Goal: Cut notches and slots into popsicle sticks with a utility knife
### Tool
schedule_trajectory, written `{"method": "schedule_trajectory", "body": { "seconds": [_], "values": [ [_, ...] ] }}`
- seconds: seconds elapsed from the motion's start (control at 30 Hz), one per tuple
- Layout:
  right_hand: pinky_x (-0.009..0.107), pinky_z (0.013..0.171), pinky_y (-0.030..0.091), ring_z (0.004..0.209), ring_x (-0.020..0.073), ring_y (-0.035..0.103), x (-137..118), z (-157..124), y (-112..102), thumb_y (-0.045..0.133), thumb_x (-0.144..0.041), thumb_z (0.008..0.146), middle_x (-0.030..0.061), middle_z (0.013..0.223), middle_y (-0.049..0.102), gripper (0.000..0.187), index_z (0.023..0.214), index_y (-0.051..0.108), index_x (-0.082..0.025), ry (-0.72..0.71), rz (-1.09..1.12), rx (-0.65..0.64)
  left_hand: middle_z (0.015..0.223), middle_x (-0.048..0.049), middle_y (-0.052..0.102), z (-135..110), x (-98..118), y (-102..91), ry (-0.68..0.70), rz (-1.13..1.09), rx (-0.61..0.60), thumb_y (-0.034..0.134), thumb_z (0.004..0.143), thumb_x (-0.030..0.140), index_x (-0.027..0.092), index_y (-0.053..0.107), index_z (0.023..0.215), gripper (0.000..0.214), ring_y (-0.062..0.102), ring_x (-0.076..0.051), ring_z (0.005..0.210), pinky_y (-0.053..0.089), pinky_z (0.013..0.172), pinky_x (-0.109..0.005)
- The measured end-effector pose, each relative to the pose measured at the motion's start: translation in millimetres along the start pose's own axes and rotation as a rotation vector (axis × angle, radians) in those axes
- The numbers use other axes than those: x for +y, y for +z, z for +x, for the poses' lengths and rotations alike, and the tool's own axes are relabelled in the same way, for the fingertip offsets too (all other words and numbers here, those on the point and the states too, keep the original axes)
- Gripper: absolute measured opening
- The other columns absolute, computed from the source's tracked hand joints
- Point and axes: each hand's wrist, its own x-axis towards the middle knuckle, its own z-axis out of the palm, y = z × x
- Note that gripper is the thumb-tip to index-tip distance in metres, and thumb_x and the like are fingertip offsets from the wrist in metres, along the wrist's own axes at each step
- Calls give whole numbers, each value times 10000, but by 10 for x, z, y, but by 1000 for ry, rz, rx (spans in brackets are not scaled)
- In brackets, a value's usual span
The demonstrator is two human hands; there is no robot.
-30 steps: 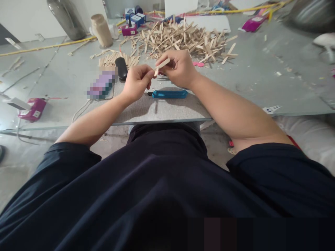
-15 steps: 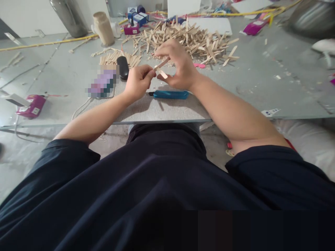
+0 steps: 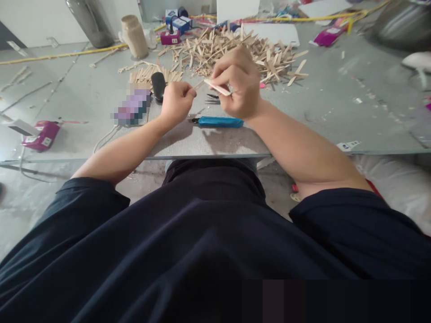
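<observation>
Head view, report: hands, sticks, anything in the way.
Left hand pinching a thin stick. Right hand gripping a flat stick. Blue tool lying nearby, apparently not in the way.

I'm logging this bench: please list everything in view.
Stick pile: one, pale wood, far middle
Stick heap: one, pale wood, left of pile
Held sticks: two, pale wood, centre
Slim tool: one, blue, near edge
Pointed pieces: count unclear, dark, centre
Case: one, black, left of centre
Pixelated item: one, purple, left
Jar: one, tan, far left
Bottle: one, grey, far left
Packs: three at least, magenta, left, far side
Boxes: about two, blue, far middle
Cord: count unclear, yellow, far side
Panels: several, white, far side
Rounded object: one, dark, far right
Table: one, grey, under them
Shirt: one, navy, nearest
Left hand: one, bare, centre
Right hand: one, bare, centre
</observation>
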Motion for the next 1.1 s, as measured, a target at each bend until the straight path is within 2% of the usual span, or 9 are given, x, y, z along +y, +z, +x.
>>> {"method": "schedule_trajectory", "body": {
  "seconds": [0.1, 0.17, 0.3, 0.4, 0.5, 0.6, 0.77, 0.87, 1.1],
  "values": [
    [559, 1103, 564, 1295, 366, 670, -34, -17, -39, 720, -609, 1041, 111, 1214, 801, 316, 848, 622, -379, -93, -8, 70, 535, 37, 495, 100, -137, -11, -93, -99, -29, 647, 990, 131, 241, 671, 709, 303, 485, -141, 541, 397, 632, -322],
    [514, 1119, 543, 1158, 331, 688, -14, -7, -24, 734, -600, 1044, 104, 1134, 803, 308, 863, 630, -374, -69, 34, 66, 509, 50, 473, 122, -173, -26, -117, -141, -50, 665, 1018, 172, 248, 651, 704, 323, 485, -131, 501, 409, 613, -310],
    [410, 893, 583, 880, 238, 666, 65, 51, 86, 872, -629, 928, 36, 962, 778, 372, 857, 626, -360, 170, 251, 8, 552, 36, 528, 58, -91, -33, -93, -210, -67, 630, 1053, 216, 268, 614, 721, 336, 507, -134, 510, 434, 604, -308],
    [365, 784, 569, 765, 182, 662, 104, 97, 181, 960, -649, 818, -8, 864, 761, 467, 836, 615, -335, 303, 414, -15, 572, 30, 567, -25, 22, -30, -86, -249, -123, 583, 1075, 211, 276, 615, 773, 311, 513, -135, 514, 437, 583, -294],
    [345, 729, 549, 742, 174, 673, 119, 117, 246, 982, -657, 783, -19, 809, 760, 473, 804, 649, -322, 347, 455, -50, 588, 41, 581, -84, 109, -41, -109, -245, -158, 579, 1097, 204, 262, 621, 823, 283, 502, -115, 498, 418, 560, -269],
    [324, 692, 535, 749, 172, 707, 146, 119, 281, 981, -594, 818, -36, 803, 765, 399, 801, 689, -321, 372, 479, -73, 630, 38, 604, -93, 125, -52, -94, -291, -171, 566, 1097, 173, 240, 636, 832, 282, 481, -95, 498, 407, 556, -260],
    [316, 626, 526, 695, 175, 716, 225, 139, 314, 1006, -450, 879, -34, 746, 770, 369, 782, 677, -311, 367, 492, -47, 673, 20, 615, -8, -16, -32, 20, -412, -107, 668, 1002, 116, 222, 658, 719, 303, 471, -90, 561, 399, 597, -282],
    [317, 608, 524, 681, 175, 719, 231, 148, 316, 1013, -385, 889, -32, 735, 771, 346, 786, 692, -312, 357, 506, -40, 638, 24, 583, 37, -104, -14, 52, -459, -117, 731, 974, 123, 225, 684, 709, 287, 463, -99, 598, 371, 631, -309],
    [323, 564, 529, 699, 177, 725, 148, 147, 299, 1038, -428, 856, -13, 752, 762, 404, 732, 676, -299, 388, 502, -47, 621, 41, 555, 30, -108, 5, 33, -551, -159, 763, 980, 95, 215, 681, 754, 268, 495, -91, 632, 395, 657, -318]
  ]
}}
